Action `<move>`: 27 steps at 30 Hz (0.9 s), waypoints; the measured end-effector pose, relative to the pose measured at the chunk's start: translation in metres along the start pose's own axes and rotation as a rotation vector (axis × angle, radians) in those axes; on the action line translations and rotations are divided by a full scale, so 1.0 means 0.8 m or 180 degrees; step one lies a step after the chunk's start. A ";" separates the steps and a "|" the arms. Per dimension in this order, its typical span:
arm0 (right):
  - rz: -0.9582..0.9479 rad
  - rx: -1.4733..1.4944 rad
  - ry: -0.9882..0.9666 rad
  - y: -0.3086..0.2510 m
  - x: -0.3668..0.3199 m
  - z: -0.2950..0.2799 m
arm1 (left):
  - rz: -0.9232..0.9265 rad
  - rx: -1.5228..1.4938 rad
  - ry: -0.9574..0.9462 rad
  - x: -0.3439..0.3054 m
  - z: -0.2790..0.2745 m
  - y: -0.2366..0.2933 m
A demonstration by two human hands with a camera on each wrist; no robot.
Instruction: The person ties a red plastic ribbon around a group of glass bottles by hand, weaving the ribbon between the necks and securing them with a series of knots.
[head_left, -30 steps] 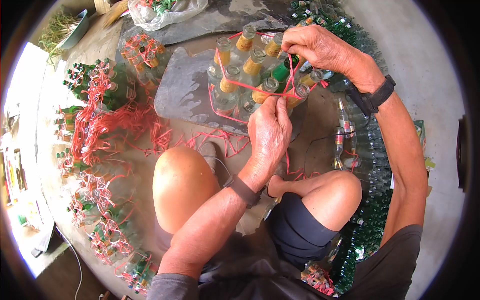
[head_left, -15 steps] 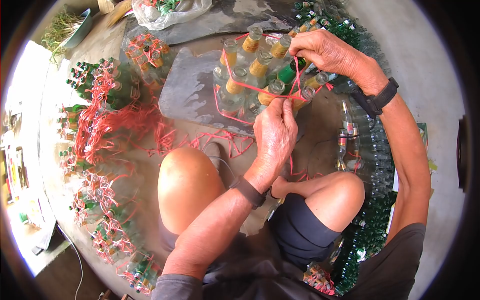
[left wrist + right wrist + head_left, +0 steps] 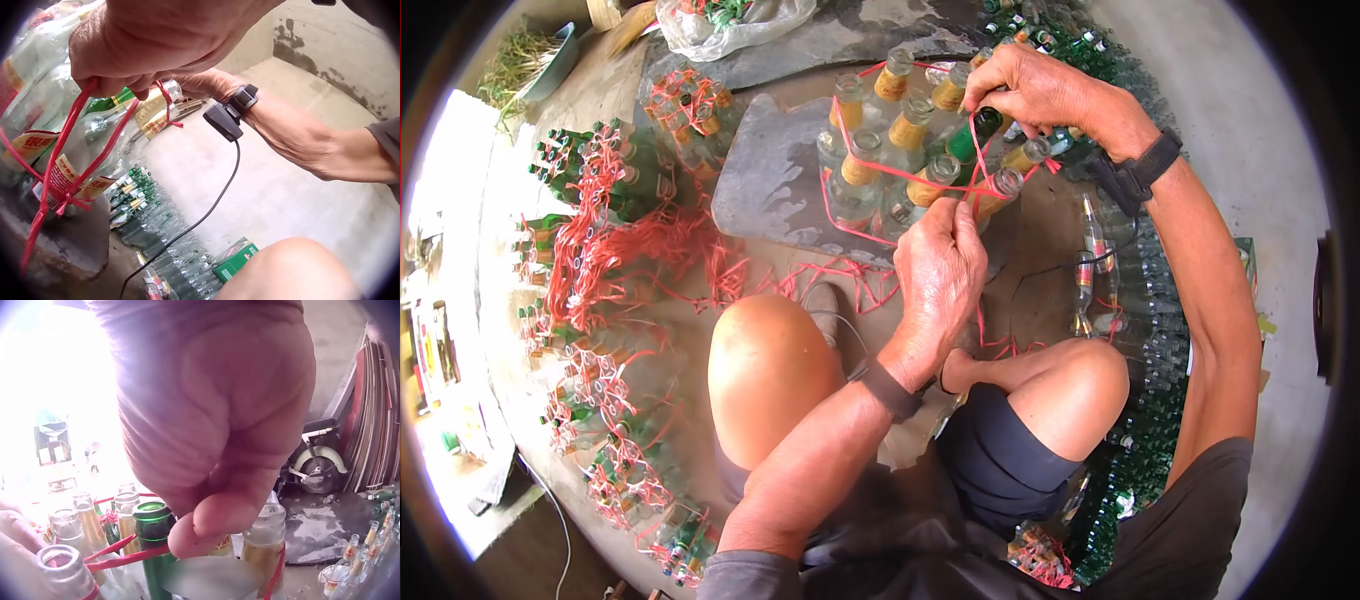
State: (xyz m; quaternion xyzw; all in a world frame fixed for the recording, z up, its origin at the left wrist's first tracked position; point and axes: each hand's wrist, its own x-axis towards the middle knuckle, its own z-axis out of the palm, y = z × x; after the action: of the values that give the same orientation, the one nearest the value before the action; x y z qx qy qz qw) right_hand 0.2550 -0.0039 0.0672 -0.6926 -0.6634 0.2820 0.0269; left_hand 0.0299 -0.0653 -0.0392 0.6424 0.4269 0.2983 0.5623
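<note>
A cluster of several clear glass bottles (image 3: 910, 125) with yellow neck labels stands on a dark stone slab (image 3: 765, 175), with a green bottle (image 3: 961, 145) among them. Red plastic twine (image 3: 900, 174) runs round the group at neck height and again lower down. At the near right corner my left hand (image 3: 943, 255) pinches the twine beside a bottle neck. My right hand (image 3: 1045, 92), above the far right bottles, pinches a strand between thumb and forefinger; the strand passes over the green bottle's neck toward the left hand. In the right wrist view, red twine (image 3: 128, 559) reaches those fingertips.
Bundles of bottles tied with red twine (image 3: 600, 165) line the left side, near a heap of loose twine (image 3: 625, 255). Rows of bottles (image 3: 1155, 330) curve along the right. A few bottles (image 3: 1090, 255) lie by the right knee. A plastic bag (image 3: 730, 30) sits behind.
Both hands keep their pinch on the twine. The right hand has tilted slightly and its other fingers have spread a little. The head view swayed and came back.
</note>
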 end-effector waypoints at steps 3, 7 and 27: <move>0.0104 0.0148 -0.0237 0.010 0.008 -0.001 | -0.0009 -0.0001 0.0012 -0.005 -0.006 0.005; 0.0244 0.0268 -0.0324 0.011 0.012 0.000 | 0.0057 -0.0014 -0.0039 -0.005 -0.012 0.003; -0.0279 -0.0560 0.1596 -0.049 -0.082 0.100 | 0.0133 0.0152 -0.0167 -0.007 -0.040 0.000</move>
State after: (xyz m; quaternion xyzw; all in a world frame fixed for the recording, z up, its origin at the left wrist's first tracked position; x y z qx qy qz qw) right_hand 0.1884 -0.0877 0.0394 -0.7111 -0.6873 0.0415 0.1423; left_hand -0.0003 -0.0556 -0.0323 0.6720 0.4054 0.2827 0.5515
